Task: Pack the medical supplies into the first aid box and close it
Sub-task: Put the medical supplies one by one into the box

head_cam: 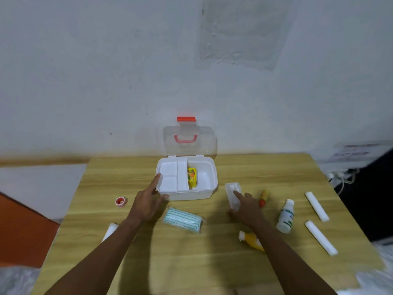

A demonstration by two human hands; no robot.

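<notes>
The white first aid box (pixel 205 191) stands open on the wooden table, its clear lid (pixel 189 141) upright against the wall. A yellow carton (pixel 192 177) lies inside beside a white tray insert. My left hand (pixel 148 201) rests against the box's left front corner, fingers spread. My right hand (pixel 247 206) lies on a clear plastic packet (pixel 232 191) to the right of the box, fingers laid over its near end. A pack of striped face masks (pixel 182 219) lies between my hands.
A red tape roll (pixel 121 202) sits left of the box and a white tube (pixel 110 231) by my left forearm. Right of my hand lie a small red-yellow tube (pixel 263 198), a white bottle (pixel 286 216), a yellow bottle (pixel 252 240) and two white rolls (pixel 316 206) (pixel 320 237).
</notes>
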